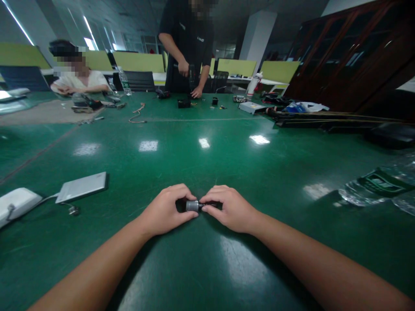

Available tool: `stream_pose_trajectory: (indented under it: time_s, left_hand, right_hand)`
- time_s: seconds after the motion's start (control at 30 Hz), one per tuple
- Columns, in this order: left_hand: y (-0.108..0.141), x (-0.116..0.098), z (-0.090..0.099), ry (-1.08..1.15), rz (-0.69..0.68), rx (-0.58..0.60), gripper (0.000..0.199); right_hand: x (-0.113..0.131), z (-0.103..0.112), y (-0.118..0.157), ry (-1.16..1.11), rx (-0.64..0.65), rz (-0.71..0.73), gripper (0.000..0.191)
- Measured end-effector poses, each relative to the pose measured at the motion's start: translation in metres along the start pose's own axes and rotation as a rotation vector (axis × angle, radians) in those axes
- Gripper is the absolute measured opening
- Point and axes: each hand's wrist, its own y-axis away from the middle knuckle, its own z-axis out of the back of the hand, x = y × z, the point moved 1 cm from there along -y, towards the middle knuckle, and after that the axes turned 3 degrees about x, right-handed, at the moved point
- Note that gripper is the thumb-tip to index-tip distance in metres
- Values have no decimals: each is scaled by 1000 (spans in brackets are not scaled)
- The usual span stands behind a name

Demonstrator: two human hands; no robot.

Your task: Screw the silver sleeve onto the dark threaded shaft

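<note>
Two hands (pixel 198 209) around one small gray cylinder (pixel 192 206).

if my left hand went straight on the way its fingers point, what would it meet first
Beyond the small grey cylinder it pinches, the left hand would likely meet the dark thin part at the cylinder's end, then the right hand pinching it. Exact depth is unclear.

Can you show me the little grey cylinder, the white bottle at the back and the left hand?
Grey cylinder (pixel 192 206): head view, its side.
White bottle (pixel 252 87): head view, its body.
Left hand (pixel 162 211): head view, back of the hand.
</note>
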Motion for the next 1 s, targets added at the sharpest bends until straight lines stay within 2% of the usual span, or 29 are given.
stream_pose_trajectory:
  time_s: [1.0]
  left_hand:
    - [0, 0, 1, -12, 6, 53, 18]
  right_hand:
    - [0, 3, 0, 38, 31, -29, 14]
